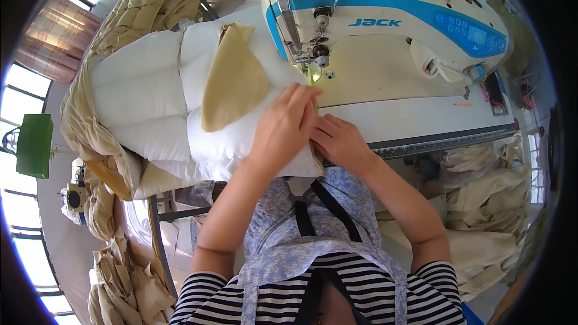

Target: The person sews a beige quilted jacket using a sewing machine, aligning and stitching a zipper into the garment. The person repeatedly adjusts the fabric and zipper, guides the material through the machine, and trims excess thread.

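A white quilted padded piece (141,78) with tan fabric along its borders lies across the sewing table. On top of it rests a tan, rounded fabric flap (235,87). Just in front of the lit needle area (313,72) of a white and blue sewing machine (385,21), my left hand (284,120) is closed at the padded piece's right edge, fingers pressed together. My right hand (344,143) sits close beside it, fingers curled round the same edge nearer my body. The exact spot that the left fingertips pinch is hidden.
A ruler strip (439,140) runs along the table's front edge. At the right end lie a dark phone-like object (495,96) and an orange piece (463,105). Tan fabric heaps (490,204) stand at right and lower left (129,277). A green box (34,145) hangs by the windows.
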Tool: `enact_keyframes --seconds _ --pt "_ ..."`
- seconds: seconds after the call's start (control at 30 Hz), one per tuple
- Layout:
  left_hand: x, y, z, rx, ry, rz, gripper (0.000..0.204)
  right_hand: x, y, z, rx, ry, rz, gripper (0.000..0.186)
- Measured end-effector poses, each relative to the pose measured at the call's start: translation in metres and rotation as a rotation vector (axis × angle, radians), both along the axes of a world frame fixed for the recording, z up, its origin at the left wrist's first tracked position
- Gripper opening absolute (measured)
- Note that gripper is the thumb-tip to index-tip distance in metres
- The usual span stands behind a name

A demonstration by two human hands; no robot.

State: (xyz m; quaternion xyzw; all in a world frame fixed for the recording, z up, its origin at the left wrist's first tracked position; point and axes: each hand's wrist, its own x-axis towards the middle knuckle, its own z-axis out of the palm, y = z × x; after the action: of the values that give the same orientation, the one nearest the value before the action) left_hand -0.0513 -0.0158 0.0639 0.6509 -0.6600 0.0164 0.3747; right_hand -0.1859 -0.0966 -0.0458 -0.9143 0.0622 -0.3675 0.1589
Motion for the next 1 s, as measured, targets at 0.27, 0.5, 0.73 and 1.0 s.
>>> enact_keyframes --seconds 0.27,0.5,0.73,1.0 --pt "0.054 0.015 -0.06 0.338 0.114 0.115 0.033 -0.02 0.029 0.002 0.179 -0.035 0.176 0.03" --pt "0.023 0.017 -0.044 0.561 -0.535 0.11 0.022 -0.009 0.038 -0.005 0.02 -0.036 0.323 0.015" --pt "0.024 0.025 -0.05 0.222 -0.238 0.197 0.017 -0.008 0.038 -0.003 0.179 0.05 0.309 0.014" --pt "0.019 -0.001 -0.039 0.528 -0.672 -0.069 0.02 -0.009 0.04 0.001 0.367 0.003 0.248 0.008"
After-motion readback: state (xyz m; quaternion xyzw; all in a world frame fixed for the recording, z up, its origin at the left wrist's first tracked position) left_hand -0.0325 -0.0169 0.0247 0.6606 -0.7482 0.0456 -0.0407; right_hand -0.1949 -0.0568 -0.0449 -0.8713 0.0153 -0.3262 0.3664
